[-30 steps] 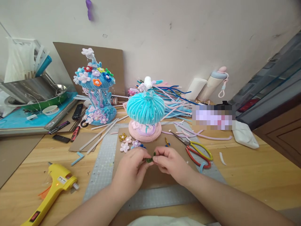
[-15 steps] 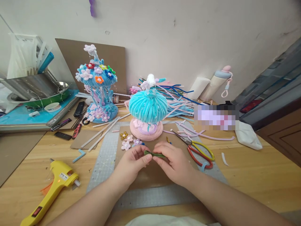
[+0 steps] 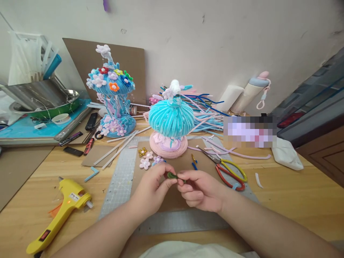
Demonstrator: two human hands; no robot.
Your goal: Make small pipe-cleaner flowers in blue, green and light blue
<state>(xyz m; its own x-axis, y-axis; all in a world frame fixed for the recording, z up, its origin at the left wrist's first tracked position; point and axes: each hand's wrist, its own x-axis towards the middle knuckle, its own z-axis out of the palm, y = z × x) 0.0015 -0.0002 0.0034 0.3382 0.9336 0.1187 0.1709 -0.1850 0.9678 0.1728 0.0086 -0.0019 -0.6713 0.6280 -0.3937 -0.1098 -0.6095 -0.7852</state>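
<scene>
Over the cardboard sheet [image 3: 185, 165], left hand [image 3: 152, 190], right hand [image 3: 201, 190], both pinching apparently looped green pipe cleaner [image 3: 172, 175]

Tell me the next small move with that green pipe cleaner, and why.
Probably twist the green pipe cleaner tighter with the right hand while the left hand pins it: both hands pinch the short piece at its ends, and its curl looks loose.

The left hand [image 3: 152, 188] and right hand [image 3: 201, 190] meet in the middle, fingertips nearly touching, thumbs and forefingers pinched closed, other fingers curled.
</scene>
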